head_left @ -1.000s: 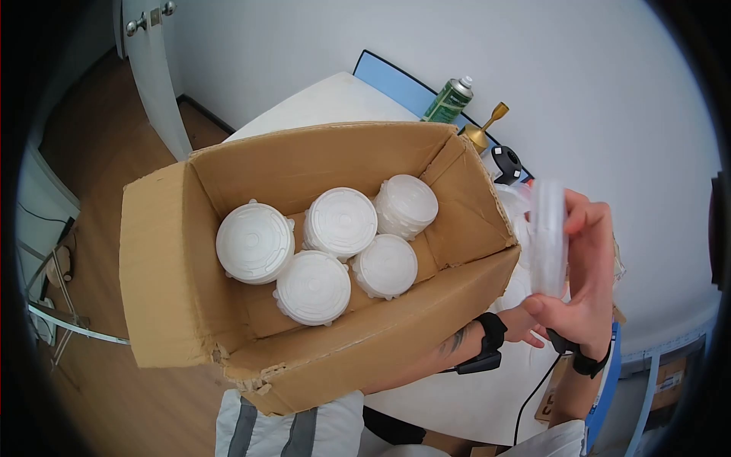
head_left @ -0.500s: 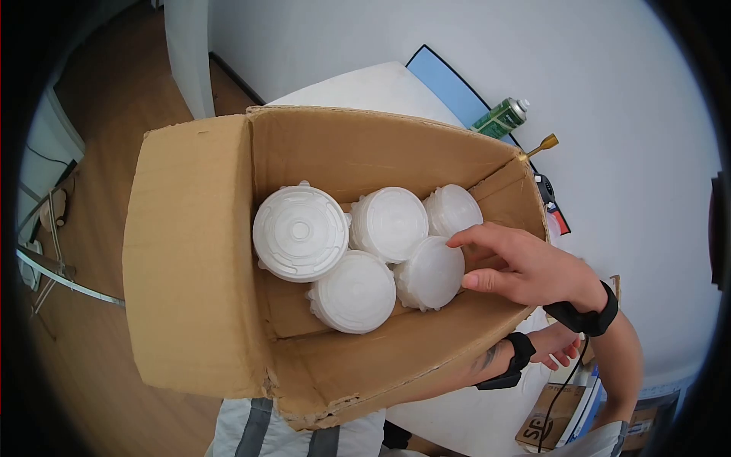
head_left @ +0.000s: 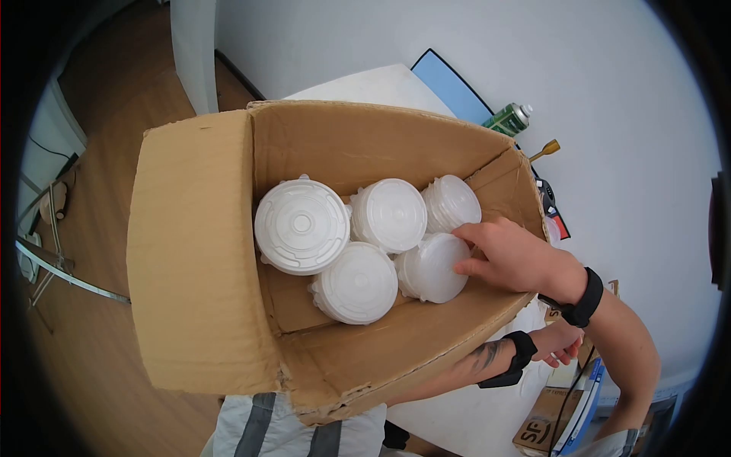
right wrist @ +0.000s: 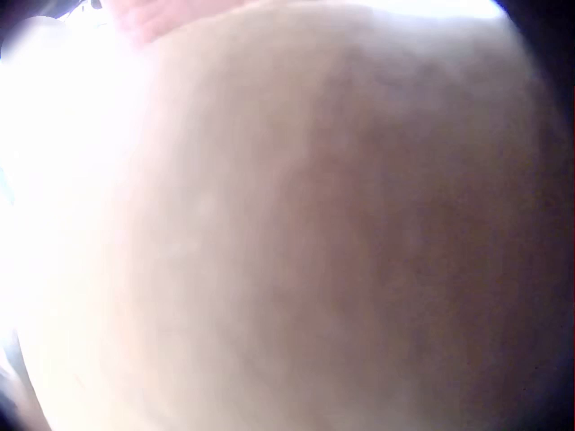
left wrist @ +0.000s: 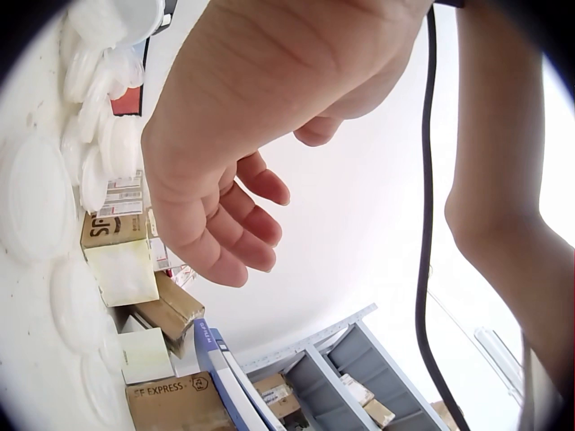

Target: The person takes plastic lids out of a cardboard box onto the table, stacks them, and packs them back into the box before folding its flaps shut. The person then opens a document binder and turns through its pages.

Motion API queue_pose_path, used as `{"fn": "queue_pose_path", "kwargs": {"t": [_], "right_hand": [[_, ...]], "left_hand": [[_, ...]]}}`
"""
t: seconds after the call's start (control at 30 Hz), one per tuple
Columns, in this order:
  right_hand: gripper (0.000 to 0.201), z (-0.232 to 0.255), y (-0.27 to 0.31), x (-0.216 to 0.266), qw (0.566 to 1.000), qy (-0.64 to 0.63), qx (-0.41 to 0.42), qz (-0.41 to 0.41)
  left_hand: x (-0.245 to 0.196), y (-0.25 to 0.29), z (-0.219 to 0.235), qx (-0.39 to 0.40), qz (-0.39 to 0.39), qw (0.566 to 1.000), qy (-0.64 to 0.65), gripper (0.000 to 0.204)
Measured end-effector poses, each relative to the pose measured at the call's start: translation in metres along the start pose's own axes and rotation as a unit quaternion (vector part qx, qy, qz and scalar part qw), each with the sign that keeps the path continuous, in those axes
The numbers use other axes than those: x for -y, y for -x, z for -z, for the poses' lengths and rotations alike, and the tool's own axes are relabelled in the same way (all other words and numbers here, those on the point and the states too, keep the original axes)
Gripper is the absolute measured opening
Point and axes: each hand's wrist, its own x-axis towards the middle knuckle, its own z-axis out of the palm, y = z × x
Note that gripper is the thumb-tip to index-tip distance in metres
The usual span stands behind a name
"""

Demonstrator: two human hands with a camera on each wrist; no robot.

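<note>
My right hand [head_left: 521,259] reaches over the right end of an open cardboard box [head_left: 381,126]. Its thumb and forefinger curl at the right rim of a front stack of round white plastic lids [head_left: 432,268]; the other fingers are mostly hidden. Four more such stacks stand beside it, including the wide left lid stack [head_left: 302,226] and the far-right lid stack [head_left: 452,202]. Low beyond the box's front wall, my left hand [head_left: 557,343] hangs with nothing in it. In the left wrist view the left hand [left wrist: 225,180] shows loosely bent fingers. Blurred skin fills the right wrist view.
Loose white lids [left wrist: 36,193] lie on the white table [head_left: 457,419]. A green spray can [head_left: 509,119] and a brass-coloured object [head_left: 545,149] stand behind the box. Small SF cartons [head_left: 537,419] and a black cable [left wrist: 427,224] are at the right. The box flap [head_left: 198,251] sticks out leftward.
My right hand has come left from outside the box, where it held clear lids, to the front-right stack. It has edged slightly closer since half a second ago. The left hand stays low.
</note>
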Motion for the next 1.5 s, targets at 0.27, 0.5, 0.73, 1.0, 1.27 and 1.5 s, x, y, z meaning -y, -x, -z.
{"fn": "queue_pose_path", "kwargs": {"t": [0.27, 0.5, 0.73, 1.0, 1.27, 1.5], "right_hand": [[0.048, 0.002, -0.007, 0.026, 0.986, 0.132, 0.028, -0.102], [0.044, 0.027, -0.013, 0.037, 0.991, 0.115, -0.061, 0.022], [0.043, 0.018, -0.027, 0.038, 0.988, 0.133, 0.074, 0.039], [0.044, -0.008, -0.038, 0.037, 0.975, 0.208, 0.022, 0.076], [0.042, 0.029, -0.004, 0.047, 0.978, 0.152, 0.116, -0.08], [0.036, 0.028, -0.006, 0.018, 0.981, 0.015, 0.191, -0.036]], "left_hand": [[-0.006, -0.003, -0.001, -0.001, -0.003, 1.0, -0.018, 0.054], [-0.01, -0.002, 0.0, -0.007, -0.004, 1.0, -0.028, 0.053], [-0.018, 0.007, 0.006, -0.021, -0.012, 0.999, -0.032, 0.053], [-0.024, 0.01, 0.007, -0.03, -0.007, 0.999, -0.036, 0.053], [-0.024, 0.001, -0.009, -0.02, 0.011, 0.998, -0.05, 0.052], [-0.019, -0.009, -0.023, -0.018, 0.044, 0.995, -0.083, 0.052]]}}
